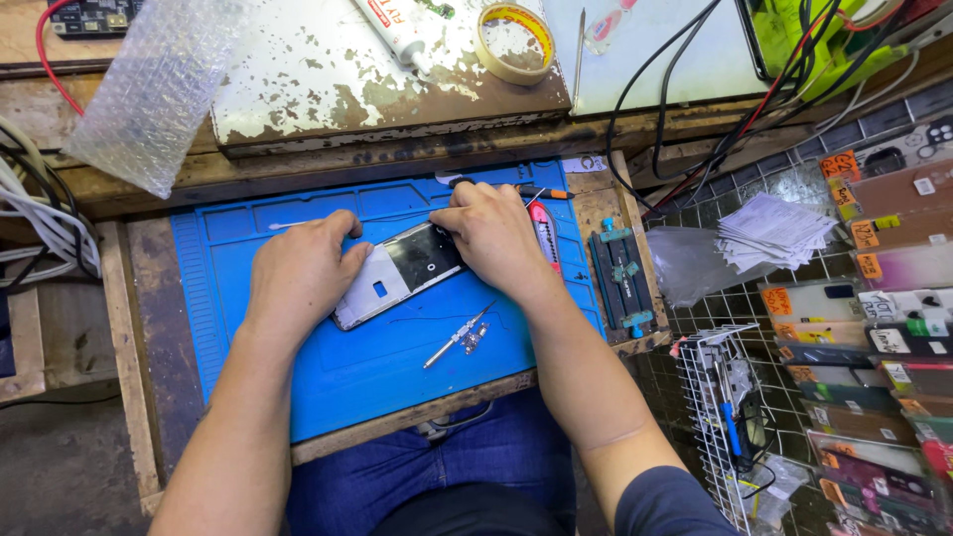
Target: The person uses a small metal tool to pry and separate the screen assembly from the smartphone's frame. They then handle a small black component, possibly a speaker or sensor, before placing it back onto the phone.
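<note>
An opened phone (402, 276) lies face down on a blue work mat (328, 367), its white back frame and dark inner panel showing. My left hand (303, 273) presses on the phone's left end, fingers curled over it. At the phone's right end my right hand (491, 233) has its fingers closed, pushing on the upper corner. Whether a tool is in it is hidden. Silver tweezers (457, 339) lie on the mat just below the phone.
A screwdriver with an orange tip (541, 193) and a cotton swab (288, 226) lie at the mat's far edge. A blue clamp jig (620, 278) sits right of the mat. Tape roll (513, 42), glue tube, bubble wrap (159, 89) and cables are behind. Phone cases fill the right side.
</note>
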